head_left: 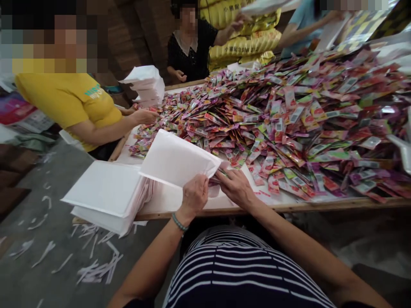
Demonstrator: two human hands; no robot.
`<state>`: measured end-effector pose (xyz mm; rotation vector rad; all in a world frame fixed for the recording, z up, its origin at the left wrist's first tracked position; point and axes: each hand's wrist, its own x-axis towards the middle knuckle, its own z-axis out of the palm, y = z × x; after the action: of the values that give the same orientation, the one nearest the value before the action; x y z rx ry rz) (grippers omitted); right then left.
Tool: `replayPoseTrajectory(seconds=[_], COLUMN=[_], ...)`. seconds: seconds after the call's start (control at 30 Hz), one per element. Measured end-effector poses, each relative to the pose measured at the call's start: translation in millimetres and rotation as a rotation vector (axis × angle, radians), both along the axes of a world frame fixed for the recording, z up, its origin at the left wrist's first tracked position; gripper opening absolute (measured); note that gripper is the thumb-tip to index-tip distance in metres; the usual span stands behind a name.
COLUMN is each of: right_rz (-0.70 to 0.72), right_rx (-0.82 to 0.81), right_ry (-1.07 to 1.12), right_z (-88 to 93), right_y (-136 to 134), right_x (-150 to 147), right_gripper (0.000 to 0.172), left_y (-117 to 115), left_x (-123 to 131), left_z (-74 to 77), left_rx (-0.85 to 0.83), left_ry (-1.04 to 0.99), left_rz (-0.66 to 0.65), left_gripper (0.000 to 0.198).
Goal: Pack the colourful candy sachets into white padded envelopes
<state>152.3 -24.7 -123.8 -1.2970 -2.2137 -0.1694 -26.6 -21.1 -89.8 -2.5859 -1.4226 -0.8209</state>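
Note:
My left hand (195, 195) is closed on the near edge of a white padded envelope (180, 158), close to its mouth. The envelope lies tilted over the table, its mouth toward the right. At that mouth, my right hand (236, 186) has its fingers wrapped round some small colourful packets, which are partly hidden by the fingers and the envelope's edge. A large heap of similar packets (289, 124), pink, purple and green with barcodes, spreads beyond my hands. To the left of my left hand sits a stack of white padded envelopes (102, 188).
A wooden rim (321, 206) runs along the table's near edge. Another envelope stack (149, 85) stands at the far left. A co-worker in a yellow shirt (93, 107) reaches to the heap; two more people work across. Paper strips (99, 267) litter the floor.

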Motion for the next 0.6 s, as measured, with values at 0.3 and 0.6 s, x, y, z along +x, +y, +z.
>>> replayPoseTrajectory(seconds=[0.3, 0.6], right_rz=[0.219, 0.354], right_rx=[0.023, -0.153], right_ry=[0.047, 0.25], right_z=[0.1, 60.7], right_y=[4.5, 13.3], right_x=[-4.1, -13.2], right_gripper=[0.027, 0.026], left_y=[-10.9, 7.3], left_x=[8.0, 9.3], left_z=[0.8, 34.1], left_rx=[-0.028, -0.209], left_ry=[-0.118, -0.602], left_rz=[-0.085, 0.07], left_gripper=[0.022, 0.01])
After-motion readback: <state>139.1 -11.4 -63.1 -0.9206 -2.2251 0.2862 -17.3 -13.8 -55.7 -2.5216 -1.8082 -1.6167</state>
